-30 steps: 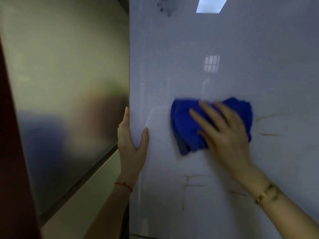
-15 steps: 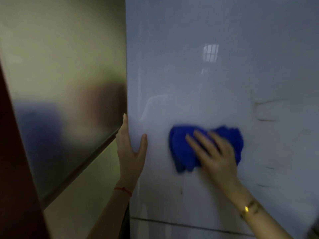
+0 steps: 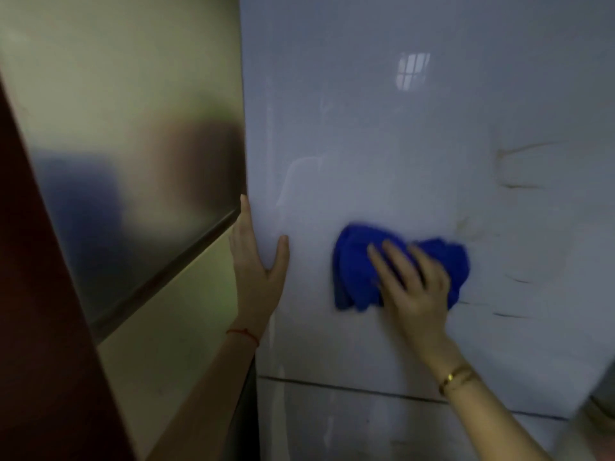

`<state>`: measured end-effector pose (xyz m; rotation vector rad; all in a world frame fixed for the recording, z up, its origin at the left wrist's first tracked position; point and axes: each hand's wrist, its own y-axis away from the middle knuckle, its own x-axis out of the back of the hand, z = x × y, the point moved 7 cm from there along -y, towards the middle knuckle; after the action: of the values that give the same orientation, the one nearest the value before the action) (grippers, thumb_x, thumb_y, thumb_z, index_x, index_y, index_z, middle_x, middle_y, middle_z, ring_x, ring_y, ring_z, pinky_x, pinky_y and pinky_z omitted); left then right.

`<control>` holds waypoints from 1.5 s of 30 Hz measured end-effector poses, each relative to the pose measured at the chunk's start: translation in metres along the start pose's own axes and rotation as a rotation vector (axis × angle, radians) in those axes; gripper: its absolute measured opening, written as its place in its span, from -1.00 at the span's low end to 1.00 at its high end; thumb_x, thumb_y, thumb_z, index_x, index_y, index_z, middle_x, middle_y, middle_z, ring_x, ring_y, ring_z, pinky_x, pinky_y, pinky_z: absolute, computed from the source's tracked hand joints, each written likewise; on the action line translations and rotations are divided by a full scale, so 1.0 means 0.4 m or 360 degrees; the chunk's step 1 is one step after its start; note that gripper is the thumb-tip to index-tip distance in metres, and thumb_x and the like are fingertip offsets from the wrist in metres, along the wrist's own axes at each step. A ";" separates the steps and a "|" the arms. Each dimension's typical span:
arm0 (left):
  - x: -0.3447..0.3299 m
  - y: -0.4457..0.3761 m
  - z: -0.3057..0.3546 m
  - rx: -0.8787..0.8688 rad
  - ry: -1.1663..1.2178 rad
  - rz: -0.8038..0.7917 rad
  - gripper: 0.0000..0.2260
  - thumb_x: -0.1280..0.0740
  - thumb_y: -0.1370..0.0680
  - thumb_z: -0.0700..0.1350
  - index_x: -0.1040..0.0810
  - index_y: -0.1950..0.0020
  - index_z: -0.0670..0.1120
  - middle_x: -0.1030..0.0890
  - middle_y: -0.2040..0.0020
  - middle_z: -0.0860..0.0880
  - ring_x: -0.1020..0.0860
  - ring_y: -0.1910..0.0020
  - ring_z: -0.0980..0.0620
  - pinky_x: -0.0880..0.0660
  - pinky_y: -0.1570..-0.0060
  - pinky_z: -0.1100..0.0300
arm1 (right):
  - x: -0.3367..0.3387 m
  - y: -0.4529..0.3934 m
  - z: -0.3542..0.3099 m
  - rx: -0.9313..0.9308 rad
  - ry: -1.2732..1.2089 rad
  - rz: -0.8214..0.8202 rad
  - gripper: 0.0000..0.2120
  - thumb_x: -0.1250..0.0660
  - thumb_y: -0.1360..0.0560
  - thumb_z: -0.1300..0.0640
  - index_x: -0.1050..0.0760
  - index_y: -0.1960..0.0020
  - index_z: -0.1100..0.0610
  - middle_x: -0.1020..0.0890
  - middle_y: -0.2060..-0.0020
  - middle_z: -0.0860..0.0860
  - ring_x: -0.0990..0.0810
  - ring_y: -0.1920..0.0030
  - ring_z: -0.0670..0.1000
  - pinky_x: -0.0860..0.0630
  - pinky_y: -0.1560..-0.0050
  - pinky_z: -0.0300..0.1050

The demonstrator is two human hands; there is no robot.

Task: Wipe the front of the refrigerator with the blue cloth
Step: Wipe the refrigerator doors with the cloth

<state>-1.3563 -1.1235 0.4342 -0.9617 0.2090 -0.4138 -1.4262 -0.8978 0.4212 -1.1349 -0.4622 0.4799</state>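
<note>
Right hand (image 3: 412, 287) spread flat, pinning bunched blue cloth (image 3: 359, 261) to refrigerator front (image 3: 382, 144), long axis sideways, brown streaks (image 3: 512, 186) to its right; left hand (image 3: 256, 271) open, clasping door edge.

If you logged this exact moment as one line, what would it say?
step: wiping | right hand flat on blue cloth against refrigerator front | left hand grips door's left edge | marks right of cloth
</note>
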 end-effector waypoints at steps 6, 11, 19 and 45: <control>-0.003 -0.007 0.007 0.0018 0.0023 0.0030 -0.33 -0.32 -0.58 -0.04 -0.05 -0.59 -0.09 -0.30 -0.48 0.01 -0.33 -0.45 0.04 -0.34 -0.45 0.07 | -0.029 -0.099 -0.062 -0.0027 -0.0026 0.0081 -0.56 -0.31 -0.57 0.01 -0.36 -0.42 0.04 -0.37 -0.38 -0.01 -0.35 -0.35 0.10 -0.25 -0.33 0.00; -0.003 -0.046 0.042 -0.0013 0.0029 0.0089 -0.33 -0.31 -0.56 -0.02 -0.08 -0.58 -0.11 -0.29 -0.47 0.03 -0.30 -0.46 0.10 -0.25 -0.46 0.31 | 0.007 -0.091 0.022 0.0126 0.0046 0.0012 -0.60 -0.25 -0.59 0.11 -0.36 -0.41 0.01 -0.38 -0.38 -0.02 -0.38 -0.30 0.10 -0.31 -0.26 -0.01; -0.005 -0.168 0.135 -0.0129 0.0030 0.0216 -0.32 -0.36 -0.56 -0.04 -0.11 -0.58 -0.15 -0.28 -0.50 -0.09 -0.26 -0.47 0.13 -0.22 -0.47 0.34 | 0.022 -0.397 0.116 -0.0495 0.0055 0.0359 -0.62 -0.16 -0.64 0.00 -0.38 -0.43 0.01 -0.45 -0.39 0.01 -0.32 -0.32 0.10 -0.32 -0.26 0.06; -0.027 -0.183 0.149 -0.0152 -0.0202 0.0322 -0.32 -0.32 -0.57 -0.04 -0.08 -0.59 -0.18 -0.25 -0.52 -0.13 -0.16 -0.47 0.19 -0.07 -0.44 0.50 | 0.079 -0.431 0.291 -0.0552 0.0101 0.0360 -0.62 -0.16 -0.64 -0.02 -0.38 -0.43 0.00 -0.47 -0.37 0.01 -0.31 -0.24 0.12 -0.28 -0.18 0.03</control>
<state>-1.3631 -1.1109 0.5281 -1.0457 0.2097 -0.1576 -1.4459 -0.8530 0.6258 -1.5433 -0.3710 0.5722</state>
